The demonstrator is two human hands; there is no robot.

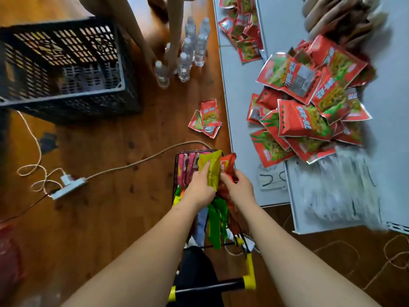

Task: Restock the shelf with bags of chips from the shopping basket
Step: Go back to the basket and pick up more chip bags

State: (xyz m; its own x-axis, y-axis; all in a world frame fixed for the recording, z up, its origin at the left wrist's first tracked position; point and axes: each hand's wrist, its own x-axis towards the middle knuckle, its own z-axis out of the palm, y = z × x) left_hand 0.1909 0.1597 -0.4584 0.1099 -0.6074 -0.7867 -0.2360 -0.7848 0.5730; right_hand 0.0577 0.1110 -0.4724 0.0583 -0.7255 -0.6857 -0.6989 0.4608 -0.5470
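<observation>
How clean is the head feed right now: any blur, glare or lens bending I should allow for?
Head view: both hands, left hand on the yellow bag and right hand on the red bag, look fairly sharp; the white packets at the shelf edge smear with motion blur; shelf edges bow from wide-angle distortion; soft sheen on the wooden floor, no harsh glare.

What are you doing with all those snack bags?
A person is reaching into a wire shopping basket on the wooden floor. The left hand grips a yellow chip bag and the right hand grips a red chip bag, both lifted partly out. More bags stand in the basket. To the right, a white shelf already holds a loose pile of red bags. Another person's hand is arranging water bottles on the floor.
</observation>
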